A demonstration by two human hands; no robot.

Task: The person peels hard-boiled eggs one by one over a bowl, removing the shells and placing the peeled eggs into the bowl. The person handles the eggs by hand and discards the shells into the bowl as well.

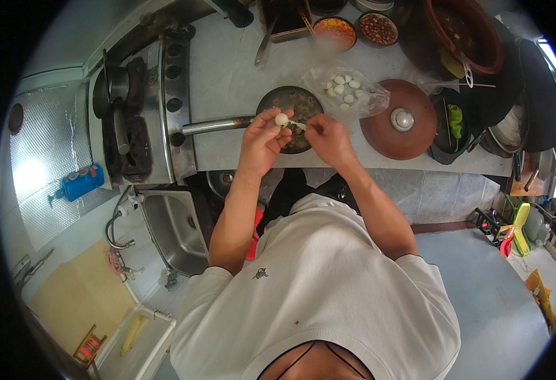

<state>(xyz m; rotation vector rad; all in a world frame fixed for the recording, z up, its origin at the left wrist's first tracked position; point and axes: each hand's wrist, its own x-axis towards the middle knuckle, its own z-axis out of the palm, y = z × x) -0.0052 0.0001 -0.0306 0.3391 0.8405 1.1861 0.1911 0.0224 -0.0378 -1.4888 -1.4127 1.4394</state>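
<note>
My left hand (264, 140) holds a small whitish egg (281, 120) between thumb and fingers, with darker specks of shell at its lower edge. Close beside it, my right hand (327, 137) has its fingertips pinched at a pale strip (298, 125) that looks like eggshell. Both hands are above a long-handled pan (289, 95) with dark, broken bits in it; its contents are partly hidden by my fingers. Beyond the right hand, a clear plastic bag (370, 102) holds several peeled white eggs (338, 89).
A brown lid (382, 137) with a pale knob lies right of the bag. Further right is a black dish (449, 142) with a green pepper (455, 121). Bowls of red food (335, 34) and nuts or beans (377, 28) stand behind. At left are a gas stove (135, 118) and sink (168, 223).
</note>
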